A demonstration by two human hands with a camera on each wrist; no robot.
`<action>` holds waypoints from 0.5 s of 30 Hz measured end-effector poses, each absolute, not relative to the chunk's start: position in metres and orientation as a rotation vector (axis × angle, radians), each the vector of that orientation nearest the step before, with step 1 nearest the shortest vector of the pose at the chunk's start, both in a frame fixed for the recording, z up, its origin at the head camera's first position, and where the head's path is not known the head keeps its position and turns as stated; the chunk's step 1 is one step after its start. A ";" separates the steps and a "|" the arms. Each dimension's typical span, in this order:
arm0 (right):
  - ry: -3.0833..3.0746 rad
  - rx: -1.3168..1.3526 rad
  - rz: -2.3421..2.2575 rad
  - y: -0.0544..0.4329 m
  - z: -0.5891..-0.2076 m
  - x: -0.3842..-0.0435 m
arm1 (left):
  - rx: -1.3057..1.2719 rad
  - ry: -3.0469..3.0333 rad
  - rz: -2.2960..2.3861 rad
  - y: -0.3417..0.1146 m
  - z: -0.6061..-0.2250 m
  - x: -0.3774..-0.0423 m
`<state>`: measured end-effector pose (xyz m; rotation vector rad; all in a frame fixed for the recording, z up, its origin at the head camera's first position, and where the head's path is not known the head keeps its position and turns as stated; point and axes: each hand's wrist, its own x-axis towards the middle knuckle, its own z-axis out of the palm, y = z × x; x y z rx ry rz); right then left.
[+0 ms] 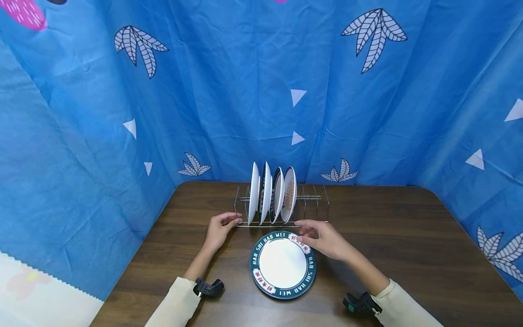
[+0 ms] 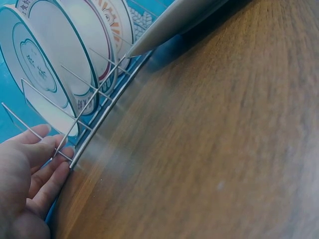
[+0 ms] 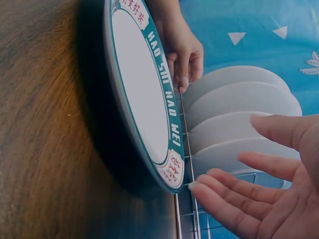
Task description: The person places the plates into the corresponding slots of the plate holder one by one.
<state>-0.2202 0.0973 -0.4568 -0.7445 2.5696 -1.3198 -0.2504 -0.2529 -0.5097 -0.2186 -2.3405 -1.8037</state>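
Note:
A wire dish rack (image 1: pixel 282 226) stands towards the back of the table, with several plates (image 1: pixel 289 195) upright in its left and middle slots. My left hand (image 1: pixel 218 231) pinches the wire at the rack's left end, as the left wrist view shows too. In front of the rack lies a white plate (image 1: pixel 283 263) with a teal lettered rim. Over this plate's back right edge is my right hand (image 1: pixel 324 238), its fingertips close to the rack's front rail. The right wrist view shows its fingers (image 3: pixel 279 129) spread, holding nothing.
The dark wooden table (image 1: pixel 392 227) has rounded far corners. A blue curtain (image 1: pixel 245 91) with leaf and triangle prints hangs behind it and along both sides. Each wrist carries a black camera mount (image 1: pixel 208 288). Bare wire dividers stand at the rack's right end.

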 end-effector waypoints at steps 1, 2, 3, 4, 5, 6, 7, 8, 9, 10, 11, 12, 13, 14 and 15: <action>2.560 -0.765 -1.298 0.099 -0.458 -0.220 | -0.216 -2.340 -1.803 -0.253 -0.510 -0.251; 2.546 -0.779 -1.284 0.100 -0.459 -0.220 | -0.214 -2.340 -1.803 -0.253 -0.510 -0.251; 2.536 -0.787 -1.271 0.101 -0.460 -0.221 | -0.212 -2.339 -1.805 -0.253 -0.510 -0.251; 2.531 -0.795 -1.259 0.102 -0.462 -0.221 | -0.211 -2.339 -1.807 -0.253 -0.510 -0.250; 2.524 -0.801 -1.254 0.102 -0.463 -0.222 | -0.211 -2.341 -1.805 -0.253 -0.511 -0.250; 2.518 -0.803 -1.253 0.103 -0.465 -0.223 | -0.212 -2.341 -1.804 -0.253 -0.511 -0.250; 2.513 -0.807 -1.255 0.103 -0.465 -0.223 | -0.213 -2.342 -1.804 -0.253 -0.511 -0.250; 2.511 -0.808 -1.259 0.103 -0.466 -0.224 | -0.217 -2.342 -1.805 -0.253 -0.511 -0.250; 2.513 -0.808 -1.261 0.104 -0.467 -0.225 | -0.220 -2.344 -1.802 -0.253 -0.510 -0.250; 2.518 -0.807 -1.261 0.104 -0.468 -0.225 | -0.222 -2.345 -1.801 -0.253 -0.510 -0.250; 2.525 -0.805 -1.260 0.104 -0.468 -0.225 | -0.223 -2.347 -1.798 -0.253 -0.510 -0.250; 2.531 -0.799 -1.256 0.104 -0.468 -0.226 | -0.224 -2.347 -1.799 -0.252 -0.509 -0.250; 2.531 -0.787 -1.254 0.104 -0.469 -0.226 | -0.222 -2.348 -1.800 -0.252 -0.509 -0.250; 2.529 -0.773 -1.251 0.104 -0.470 -0.226 | -0.221 -2.351 -1.797 -0.252 -0.508 -0.250; 2.521 -0.758 -1.250 0.104 -0.471 -0.226 | -0.220 -2.353 -1.793 -0.252 -0.508 -0.249</action>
